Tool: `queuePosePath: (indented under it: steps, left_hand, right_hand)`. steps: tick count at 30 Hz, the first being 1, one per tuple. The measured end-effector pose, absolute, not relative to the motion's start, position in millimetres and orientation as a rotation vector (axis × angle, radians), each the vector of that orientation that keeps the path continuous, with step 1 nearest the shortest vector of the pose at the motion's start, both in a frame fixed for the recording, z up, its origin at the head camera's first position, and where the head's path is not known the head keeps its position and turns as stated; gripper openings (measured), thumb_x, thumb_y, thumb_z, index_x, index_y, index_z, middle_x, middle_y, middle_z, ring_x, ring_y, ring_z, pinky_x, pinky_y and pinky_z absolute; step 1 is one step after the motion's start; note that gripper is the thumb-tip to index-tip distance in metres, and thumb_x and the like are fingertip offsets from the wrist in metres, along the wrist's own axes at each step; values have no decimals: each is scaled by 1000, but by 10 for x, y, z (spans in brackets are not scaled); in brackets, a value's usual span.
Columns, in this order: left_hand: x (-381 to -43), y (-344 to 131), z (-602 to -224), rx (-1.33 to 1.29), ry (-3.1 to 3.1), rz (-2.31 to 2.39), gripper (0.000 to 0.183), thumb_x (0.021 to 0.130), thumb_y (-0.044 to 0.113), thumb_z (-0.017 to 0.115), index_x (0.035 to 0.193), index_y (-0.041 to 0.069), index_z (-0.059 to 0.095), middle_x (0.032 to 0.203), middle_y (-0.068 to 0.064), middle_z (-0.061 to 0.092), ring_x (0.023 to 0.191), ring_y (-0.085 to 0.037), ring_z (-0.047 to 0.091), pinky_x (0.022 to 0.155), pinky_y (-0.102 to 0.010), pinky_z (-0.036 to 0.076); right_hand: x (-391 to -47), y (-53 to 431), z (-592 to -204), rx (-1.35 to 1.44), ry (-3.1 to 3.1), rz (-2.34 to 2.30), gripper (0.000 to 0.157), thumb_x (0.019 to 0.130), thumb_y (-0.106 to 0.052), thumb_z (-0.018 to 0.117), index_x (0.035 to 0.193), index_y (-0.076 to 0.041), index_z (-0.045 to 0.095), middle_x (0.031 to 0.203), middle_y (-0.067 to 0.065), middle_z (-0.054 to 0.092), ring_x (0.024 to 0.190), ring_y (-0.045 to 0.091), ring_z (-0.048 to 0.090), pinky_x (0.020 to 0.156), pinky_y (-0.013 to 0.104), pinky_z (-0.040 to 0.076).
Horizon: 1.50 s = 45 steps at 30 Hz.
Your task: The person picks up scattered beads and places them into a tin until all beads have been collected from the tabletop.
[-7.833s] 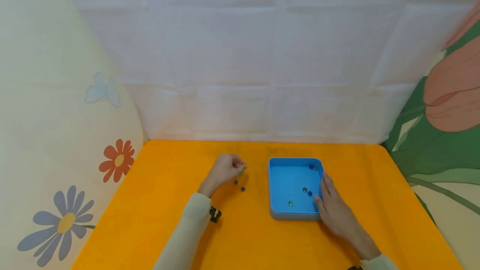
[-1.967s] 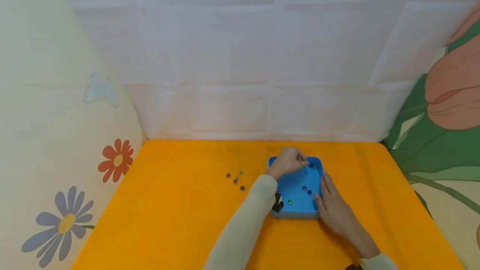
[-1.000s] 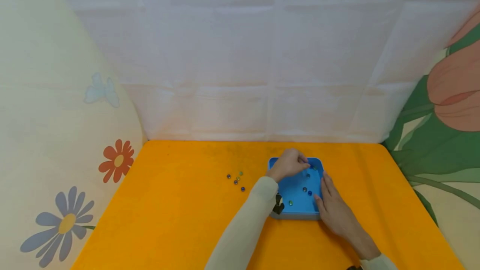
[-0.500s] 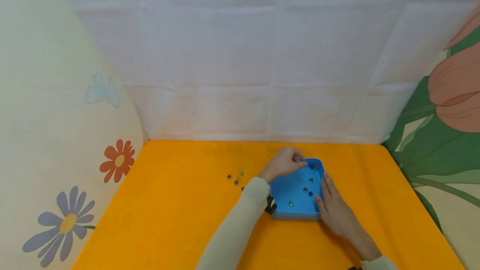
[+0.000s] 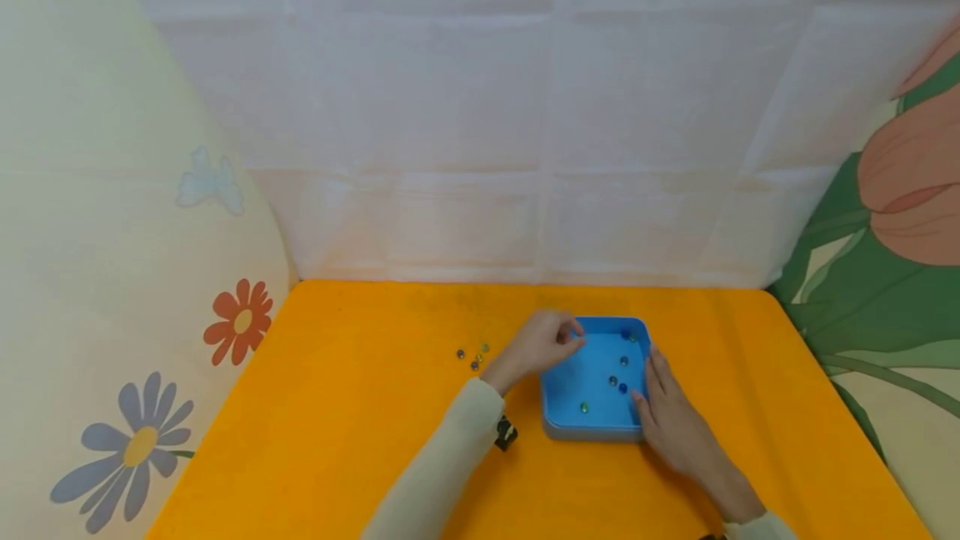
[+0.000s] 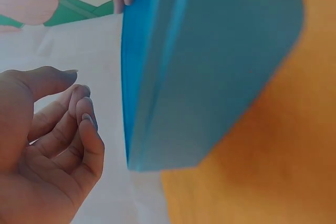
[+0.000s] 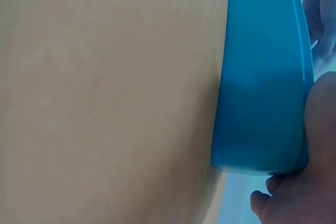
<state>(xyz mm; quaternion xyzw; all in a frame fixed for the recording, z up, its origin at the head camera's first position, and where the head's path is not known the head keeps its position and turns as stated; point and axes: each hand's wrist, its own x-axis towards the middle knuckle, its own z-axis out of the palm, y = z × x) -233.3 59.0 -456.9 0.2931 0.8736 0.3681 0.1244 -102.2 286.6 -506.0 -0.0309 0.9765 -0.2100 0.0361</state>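
Note:
My left hand [image 5: 536, 344] hovers over the left rim of a square blue box [image 5: 592, 425], fingers loosely curled. In the left wrist view nothing shows between its thumb and fingertips [image 6: 86, 109]. With the thumb at the front right corner and the fingers along the outside of the right wall, my right hand [image 5: 678, 423] holds the box. Inside lie several glass marbles: a green one [image 5: 585, 407] near the front, and blue and dark ones [image 5: 623, 388] toward the right. More loose marbles [image 5: 480, 358] lie on the table left of the box, close to my left wrist.
A bright orange cloth [image 5: 315, 440] covers the table. Behind its back edge hangs a white creased sheet [image 5: 420, 107]. Flower-printed fabric [image 5: 135, 448] borders the left side, and a large tulip print [image 5: 907, 182] stands at the right.
About a second ago another marble appeared in the box under my left hand and rolled slightly forward. My left hand has since drawn back left. The right hand and box have stayed put.

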Motion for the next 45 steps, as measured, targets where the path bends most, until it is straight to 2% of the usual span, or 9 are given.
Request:
queuePosePath:
  steps: [8,18,22,30,37,45]
  left_hand:
    - [-2277,307,-4654,786,2532,1110,22,105,24,66,119,9,74,86,1,67,69,-10,55,62,-21,49]
    - [-2297,-75,-4811,711,2577,1129,17,104,21,67,113,9,75,83,0,65,68,-11,53,61,-23,48]
    - [-2303,-262,-4859,669,2587,1130,22,104,20,66,119,6,74,85,-2,66,66,-12,55,61,-25,50]
    - [-2330,-572,-4935,586,2644,1163,22,104,17,67,120,4,73,94,-3,70,79,-13,59,69,-27,52]
    - [-2348,-813,-5005,490,2657,1188,18,103,18,69,114,6,74,85,-2,70,68,-13,58,58,-25,48]
    - [-2379,-1044,-5068,426,2768,1104,12,100,19,74,108,10,75,88,-2,70,76,-13,61,69,-30,54]
  right_hand:
    - [-1010,2878,-5064,-91,2999,-648,76,114,-36,42,165,8,8,177,22,-2,162,47,11,125,67,21]
    - [-1015,2876,-5087,-100,3002,-663,75,114,-36,42,164,10,10,177,23,-1,162,47,11,125,66,22]
    - [-1016,2878,-5089,-102,3005,-661,74,114,-36,41,164,10,11,177,22,-2,162,47,12,125,66,22]
    - [-1017,2877,-5081,-108,3005,-670,74,114,-35,41,164,9,10,177,22,-1,162,47,12,125,66,23]
    - [-1015,2874,-5071,-109,2990,-679,74,114,-36,41,164,10,10,177,23,-2,162,47,11,125,67,21]
    - [-1015,2873,-5067,-98,2989,-656,75,114,-35,42,165,8,9,177,22,-3,162,47,11,125,67,21]
